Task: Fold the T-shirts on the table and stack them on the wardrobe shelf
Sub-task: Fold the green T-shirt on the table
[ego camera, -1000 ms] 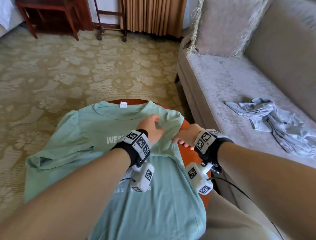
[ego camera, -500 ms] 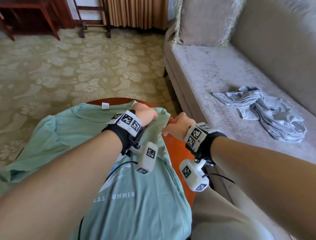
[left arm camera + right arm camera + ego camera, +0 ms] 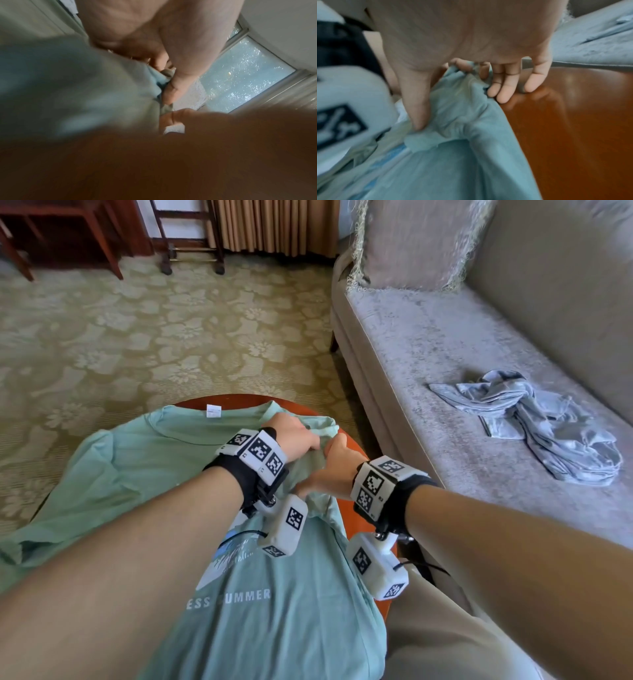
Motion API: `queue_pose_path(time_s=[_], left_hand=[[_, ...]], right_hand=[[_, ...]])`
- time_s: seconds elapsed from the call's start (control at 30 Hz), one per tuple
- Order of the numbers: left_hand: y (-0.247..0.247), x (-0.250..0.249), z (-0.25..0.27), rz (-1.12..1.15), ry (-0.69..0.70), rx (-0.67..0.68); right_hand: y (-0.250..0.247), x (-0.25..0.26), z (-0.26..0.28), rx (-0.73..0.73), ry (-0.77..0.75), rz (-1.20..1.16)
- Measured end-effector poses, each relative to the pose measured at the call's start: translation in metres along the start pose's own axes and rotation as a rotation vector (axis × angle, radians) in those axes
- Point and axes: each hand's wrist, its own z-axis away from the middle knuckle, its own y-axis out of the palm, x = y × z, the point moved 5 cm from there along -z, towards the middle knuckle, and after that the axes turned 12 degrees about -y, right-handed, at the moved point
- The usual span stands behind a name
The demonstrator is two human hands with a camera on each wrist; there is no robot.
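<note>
Green shirt (image 3: pixel 144 474) lies flat on the round table (image 3: pixel 356 508), neck far, hem near. Its long way runs away from the person. Left hand (image 3: pixel 294 436) pinches the right sleeve at the shoulder. Right hand (image 3: pixel 329 470), just beside it, pinches the same sleeve lower down.

Both hands (image 3: pixel 297 436) (image 3: pixel 334 465) close together, fingers pinching downward.
</note>
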Motion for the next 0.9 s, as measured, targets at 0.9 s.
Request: queue_pose_path(time_s=[0.9], left_hand=[[-0.035, 0.016, -0.003, -0.114, 0.067, -0.334]], right_hand=[[-0.018, 0.004, 0.003, -0.224, -0.24, 0.305]])
